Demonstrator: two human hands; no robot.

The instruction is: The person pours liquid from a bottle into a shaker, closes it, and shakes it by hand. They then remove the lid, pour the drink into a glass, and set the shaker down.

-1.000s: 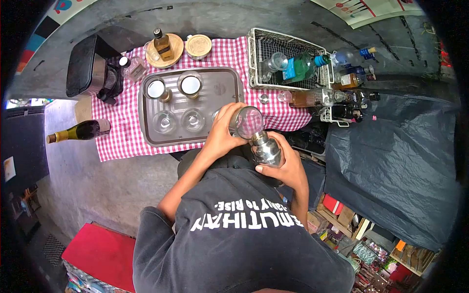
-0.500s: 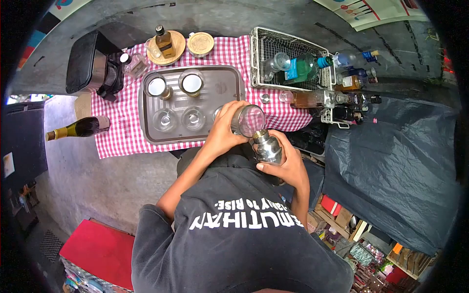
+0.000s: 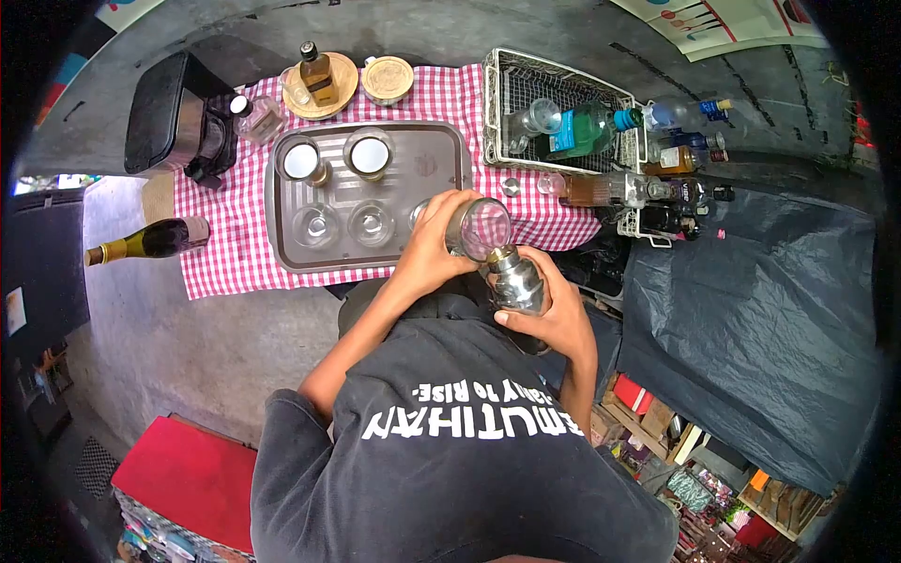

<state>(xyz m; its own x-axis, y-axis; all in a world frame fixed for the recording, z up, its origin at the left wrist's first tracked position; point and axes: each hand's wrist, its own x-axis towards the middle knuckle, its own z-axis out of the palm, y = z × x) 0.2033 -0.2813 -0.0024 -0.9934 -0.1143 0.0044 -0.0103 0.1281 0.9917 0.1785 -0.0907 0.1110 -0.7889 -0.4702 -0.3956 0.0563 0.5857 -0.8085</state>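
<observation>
Steel shaker point(image 3: 514, 281) gripped in right hand point(image 3: 554, 319), left hand point(image 3: 427, 249) wrapped round the tilted glass point(image 3: 479, 228), so I'd keep rims touching, pour slow.

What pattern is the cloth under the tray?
Red-and-white check on the cloth, under the grey tray; the head view shows it.

The left hand point(image 3: 427, 253) covers the near side of the glass point(image 3: 477, 228), so what it holds cannot be told. The right hand point(image 3: 554, 314) wraps the shaker point(image 3: 514, 281), hiding its lower body. Whether the two rims touch is unclear. Labels on the bottles point(image 3: 657, 178) at right centre are too small to read. The black cover point(image 3: 751, 310) on the right hides whatever lies under it. The red box point(image 3: 188, 479) at lower left is cut off by the lens edge.
</observation>
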